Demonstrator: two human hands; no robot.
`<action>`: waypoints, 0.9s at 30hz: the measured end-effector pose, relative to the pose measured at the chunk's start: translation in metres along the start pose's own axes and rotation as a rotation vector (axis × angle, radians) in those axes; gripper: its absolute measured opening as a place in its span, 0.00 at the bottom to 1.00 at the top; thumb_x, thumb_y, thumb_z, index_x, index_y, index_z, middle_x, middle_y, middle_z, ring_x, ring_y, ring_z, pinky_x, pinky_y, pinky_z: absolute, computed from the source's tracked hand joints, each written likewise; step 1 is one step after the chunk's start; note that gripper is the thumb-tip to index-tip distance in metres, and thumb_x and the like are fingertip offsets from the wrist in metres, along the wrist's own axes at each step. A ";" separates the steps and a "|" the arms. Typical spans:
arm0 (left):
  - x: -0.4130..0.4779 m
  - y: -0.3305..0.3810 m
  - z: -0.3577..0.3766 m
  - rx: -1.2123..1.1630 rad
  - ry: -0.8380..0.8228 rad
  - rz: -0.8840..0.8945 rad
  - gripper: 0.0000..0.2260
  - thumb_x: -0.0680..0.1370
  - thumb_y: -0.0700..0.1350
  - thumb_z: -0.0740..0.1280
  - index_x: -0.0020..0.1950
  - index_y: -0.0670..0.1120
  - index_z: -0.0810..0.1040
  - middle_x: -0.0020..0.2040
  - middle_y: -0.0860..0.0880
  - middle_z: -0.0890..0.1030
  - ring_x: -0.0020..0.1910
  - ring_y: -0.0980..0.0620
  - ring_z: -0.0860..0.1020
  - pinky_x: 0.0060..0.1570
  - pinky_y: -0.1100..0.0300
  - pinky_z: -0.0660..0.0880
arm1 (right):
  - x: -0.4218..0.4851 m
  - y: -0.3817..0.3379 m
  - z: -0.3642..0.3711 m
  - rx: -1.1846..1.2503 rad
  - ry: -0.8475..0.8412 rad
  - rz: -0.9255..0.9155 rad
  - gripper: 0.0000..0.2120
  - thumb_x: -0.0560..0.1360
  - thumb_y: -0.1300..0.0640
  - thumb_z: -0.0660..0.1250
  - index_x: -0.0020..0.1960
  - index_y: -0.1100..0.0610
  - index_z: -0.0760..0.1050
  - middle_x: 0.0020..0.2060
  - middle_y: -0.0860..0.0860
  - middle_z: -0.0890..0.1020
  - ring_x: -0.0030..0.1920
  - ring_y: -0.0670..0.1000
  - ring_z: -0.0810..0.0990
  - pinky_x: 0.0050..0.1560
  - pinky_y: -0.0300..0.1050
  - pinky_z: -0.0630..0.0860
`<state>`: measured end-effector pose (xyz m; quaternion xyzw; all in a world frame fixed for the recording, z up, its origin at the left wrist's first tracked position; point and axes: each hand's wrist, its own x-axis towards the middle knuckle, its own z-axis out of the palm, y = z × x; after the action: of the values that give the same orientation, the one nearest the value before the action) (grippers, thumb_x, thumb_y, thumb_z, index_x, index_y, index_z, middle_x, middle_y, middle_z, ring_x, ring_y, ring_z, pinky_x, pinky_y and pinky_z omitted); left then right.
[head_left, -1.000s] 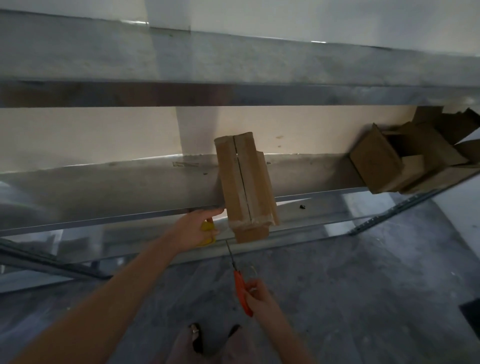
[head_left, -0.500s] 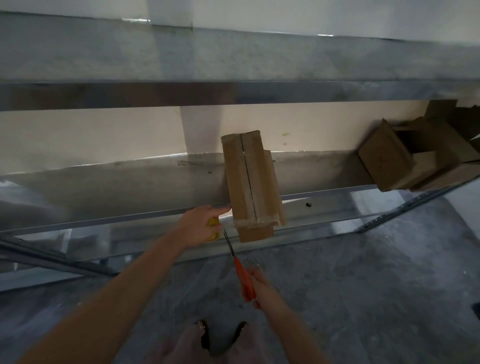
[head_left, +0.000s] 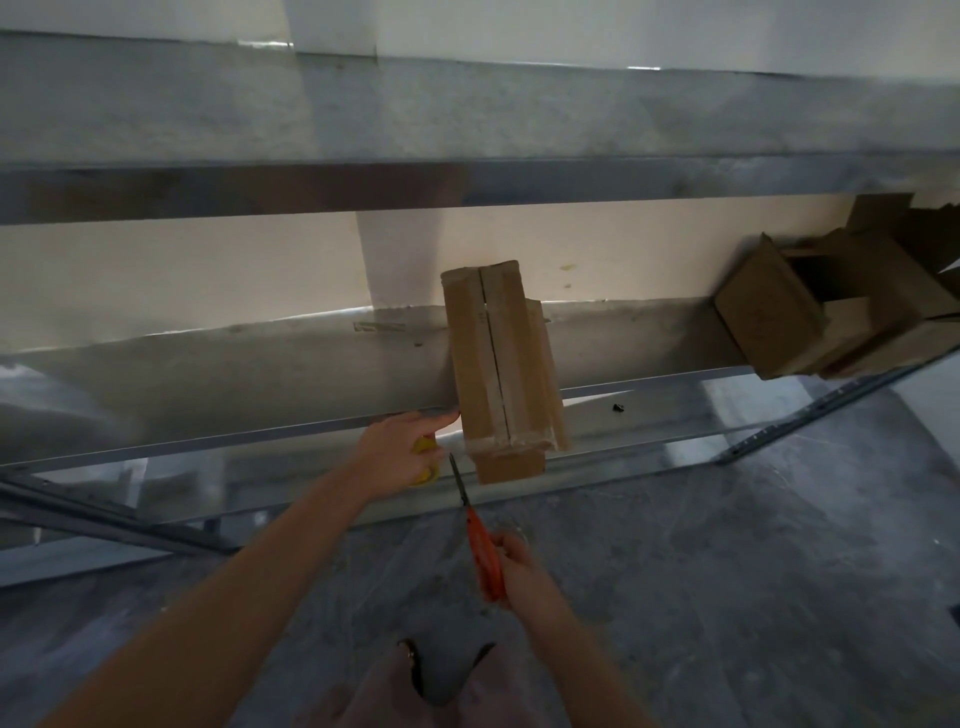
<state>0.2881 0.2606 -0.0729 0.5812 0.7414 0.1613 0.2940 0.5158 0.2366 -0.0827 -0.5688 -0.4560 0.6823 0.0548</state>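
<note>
Gripping the scissors (head_left: 480, 551), your right hand (head_left: 519, 566) has its fingers (head_left: 511, 543) curled round the orange handle, blades near-closed and pointing up. Left hand (head_left: 400, 447) holds a yellow item (head_left: 426, 446), index finger stretched to touch the box (head_left: 498, 364). Since a second ago the blade tip has crept up and now sits just beside the box's near left corner. The box is unmoved on the shelf (head_left: 260, 384), near end overhanging. Looks like you're lining up to cut the tape, with no cut yet. Other boxes (head_left: 769, 322) are well off to the right.
</note>
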 end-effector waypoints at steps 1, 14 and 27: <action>-0.001 0.001 0.000 0.003 0.002 -0.005 0.24 0.79 0.51 0.64 0.73 0.63 0.62 0.56 0.53 0.76 0.57 0.52 0.73 0.57 0.57 0.69 | 0.000 0.001 -0.001 -0.004 0.008 -0.006 0.10 0.80 0.66 0.58 0.45 0.56 0.74 0.30 0.51 0.76 0.27 0.43 0.74 0.30 0.35 0.72; 0.002 0.012 0.002 0.053 0.077 -0.010 0.07 0.77 0.51 0.65 0.53 0.54 0.81 0.53 0.55 0.77 0.53 0.53 0.76 0.54 0.56 0.72 | 0.008 -0.002 -0.019 -0.062 0.039 -0.079 0.08 0.79 0.66 0.60 0.46 0.57 0.76 0.26 0.45 0.78 0.26 0.41 0.75 0.30 0.36 0.72; -0.004 0.015 -0.010 0.056 0.111 -0.021 0.06 0.78 0.49 0.64 0.52 0.52 0.80 0.52 0.54 0.77 0.50 0.54 0.74 0.46 0.60 0.67 | 0.010 -0.017 -0.054 -0.333 0.093 -0.173 0.11 0.74 0.43 0.70 0.44 0.51 0.77 0.28 0.44 0.80 0.28 0.38 0.77 0.34 0.35 0.73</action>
<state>0.2938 0.2618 -0.0551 0.5716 0.7668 0.1696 0.2378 0.5494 0.2828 -0.0745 -0.5596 -0.6067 0.5633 0.0393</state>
